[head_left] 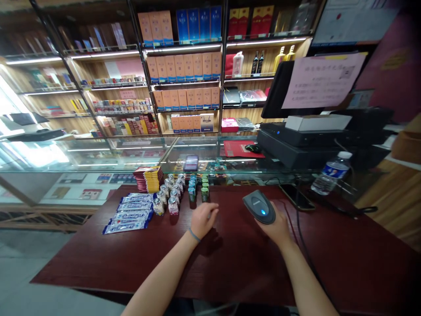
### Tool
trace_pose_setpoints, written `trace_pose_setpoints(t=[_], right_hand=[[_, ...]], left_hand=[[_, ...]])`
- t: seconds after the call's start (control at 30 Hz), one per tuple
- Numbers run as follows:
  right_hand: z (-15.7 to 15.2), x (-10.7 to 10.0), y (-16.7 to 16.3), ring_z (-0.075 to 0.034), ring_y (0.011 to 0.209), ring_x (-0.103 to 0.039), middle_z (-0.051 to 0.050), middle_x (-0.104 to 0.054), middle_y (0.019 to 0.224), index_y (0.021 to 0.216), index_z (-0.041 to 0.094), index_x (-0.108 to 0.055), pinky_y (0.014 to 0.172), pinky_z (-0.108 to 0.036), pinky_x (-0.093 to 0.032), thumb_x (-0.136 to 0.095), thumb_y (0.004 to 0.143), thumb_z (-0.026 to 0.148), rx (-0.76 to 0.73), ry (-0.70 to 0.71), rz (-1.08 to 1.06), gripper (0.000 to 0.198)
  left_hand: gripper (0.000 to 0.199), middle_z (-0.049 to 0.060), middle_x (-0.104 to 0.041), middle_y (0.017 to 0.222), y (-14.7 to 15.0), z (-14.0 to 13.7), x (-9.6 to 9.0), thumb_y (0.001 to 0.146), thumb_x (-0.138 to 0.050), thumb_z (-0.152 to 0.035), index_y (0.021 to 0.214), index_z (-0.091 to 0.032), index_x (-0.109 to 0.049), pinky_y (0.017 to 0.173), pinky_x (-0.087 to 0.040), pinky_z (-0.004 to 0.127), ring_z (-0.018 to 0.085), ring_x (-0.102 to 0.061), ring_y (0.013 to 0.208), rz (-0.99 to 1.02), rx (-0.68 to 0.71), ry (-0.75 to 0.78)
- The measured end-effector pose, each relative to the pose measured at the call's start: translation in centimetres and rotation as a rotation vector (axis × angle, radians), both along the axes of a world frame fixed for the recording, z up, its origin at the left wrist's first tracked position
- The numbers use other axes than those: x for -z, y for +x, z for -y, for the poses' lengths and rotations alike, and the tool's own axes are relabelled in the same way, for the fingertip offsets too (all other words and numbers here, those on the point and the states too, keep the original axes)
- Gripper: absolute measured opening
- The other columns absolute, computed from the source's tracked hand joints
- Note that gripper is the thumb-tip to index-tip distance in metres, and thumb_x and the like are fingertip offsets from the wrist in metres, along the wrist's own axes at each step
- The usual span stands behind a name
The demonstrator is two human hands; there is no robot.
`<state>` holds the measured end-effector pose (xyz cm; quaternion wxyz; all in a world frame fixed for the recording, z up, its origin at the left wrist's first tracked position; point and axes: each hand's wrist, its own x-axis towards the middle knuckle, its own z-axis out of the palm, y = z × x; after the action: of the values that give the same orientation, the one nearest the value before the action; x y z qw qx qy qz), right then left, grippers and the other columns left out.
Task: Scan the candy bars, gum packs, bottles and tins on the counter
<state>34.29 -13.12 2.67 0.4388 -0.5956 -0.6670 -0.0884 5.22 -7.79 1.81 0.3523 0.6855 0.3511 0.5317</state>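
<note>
My right hand (279, 228) is closed around a dark grey handheld barcode scanner (259, 206) with a blue light lit on top, held above the dark red wooden table (237, 272). Loosely bent, with a gap between thumb and fingers, my left hand (203, 220) hovers over the table, and I see nothing in it. Just beyond it stand small green containers (205, 189) and blue-green ones (191, 191) in short rows. Left of these are small silver-capped jars (173, 205) in two rows. Several blue-and-white long packets (130, 216) lie flat beside a stack of red and yellow packs (148, 179).
On the right are a phone (297, 196), a water bottle (331, 173), cables, and a monitor (278, 90) with a pink paper. A glass display counter (125, 151) borders the table's far side, with a mouse (252, 148) on a red mat. Shelves of boxes (184, 66) stand behind.
</note>
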Motion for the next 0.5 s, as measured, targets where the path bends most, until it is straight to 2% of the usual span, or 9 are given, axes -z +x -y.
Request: trace_pose_setpoints(t=[0.1,0.17,0.23,0.3,0.4,0.43,0.5], right_hand=[[0.1,0.0,0.0,-0.028,0.067,-0.073,-0.005,-0.073,0.074,0.104,0.023,-0.055,0.063,-0.034,-0.055,-0.063,0.08,0.039,0.004,-0.018,-0.031,0.03],[0.1,-0.2,0.0,-0.027,0.068,-0.073,-0.005,-0.073,0.075,0.105,0.023,-0.055,0.064,-0.034,-0.055,-0.064,0.079,0.038,0.004,-0.025,-0.047,0.031],[0.2,-0.5,-0.2,-0.027,0.069,-0.073,-0.006,-0.073,0.074,0.105,0.023,-0.055,0.065,-0.034,-0.056,-0.063,0.079,0.037,-0.006,-0.022,-0.049,0.031],[0.3,-0.9,-0.3,-0.028,0.068,-0.073,-0.006,-0.072,0.073,0.104,0.022,-0.056,0.066,-0.035,-0.057,-0.063,0.079,0.036,-0.02,-0.01,-0.046,0.029],[0.4,-1.4,-0.5,-0.027,0.065,-0.072,-0.005,-0.072,0.072,0.1,0.022,-0.055,0.062,-0.034,-0.057,-0.066,0.077,0.035,-0.055,0.03,-0.036,0.028],[0.4,-1.5,-0.5,-0.026,0.064,-0.072,-0.005,-0.071,0.071,0.099,0.022,-0.055,0.061,-0.034,-0.057,-0.067,0.076,0.035,-0.065,0.049,-0.028,0.028],[0.4,-1.6,-0.5,-0.026,0.064,-0.072,-0.004,-0.071,0.071,0.099,0.022,-0.056,0.06,-0.034,-0.058,-0.067,0.076,0.034,-0.078,0.086,-0.009,0.028]], left_hand=[[0.042,0.014,-0.06,0.133,0.0,-1.4,-0.5,0.085,-0.072,-0.036,0.126,-0.026,-0.067,0.12,-0.03,0.046,0.031,-0.049,0.133,0.089,-0.179,0.038],[0.052,0.013,-0.045,0.153,0.2,-2.2,-0.6,0.087,-0.071,-0.033,0.137,-0.026,-0.059,0.125,-0.019,0.047,0.031,-0.033,0.147,0.076,-0.208,0.038],[0.058,0.012,-0.034,0.161,0.6,-2.9,-0.2,0.087,-0.07,-0.027,0.142,-0.026,-0.054,0.126,-0.014,0.047,0.031,-0.023,0.153,0.05,-0.195,0.026],[0.063,0.013,-0.028,0.164,1.0,-3.3,0.5,0.086,-0.069,-0.022,0.146,-0.026,-0.05,0.126,-0.015,0.049,0.032,-0.019,0.155,0.008,-0.2,0.019],[0.066,0.017,-0.018,0.167,1.2,-3.9,1.7,0.09,-0.06,-0.017,0.153,-0.023,-0.039,0.123,-0.024,0.053,0.035,-0.017,0.155,-0.164,-0.262,0.005],[0.066,0.018,-0.017,0.167,1.1,-4.0,2.0,0.092,-0.055,-0.016,0.155,-0.022,-0.036,0.122,-0.027,0.053,0.035,-0.019,0.155,-0.233,-0.279,0.004],[0.063,0.019,-0.025,0.165,1.0,-4.2,2.4,0.094,-0.048,-0.013,0.155,-0.02,-0.033,0.12,-0.032,0.052,0.033,-0.025,0.153,-0.33,-0.293,0.024]])
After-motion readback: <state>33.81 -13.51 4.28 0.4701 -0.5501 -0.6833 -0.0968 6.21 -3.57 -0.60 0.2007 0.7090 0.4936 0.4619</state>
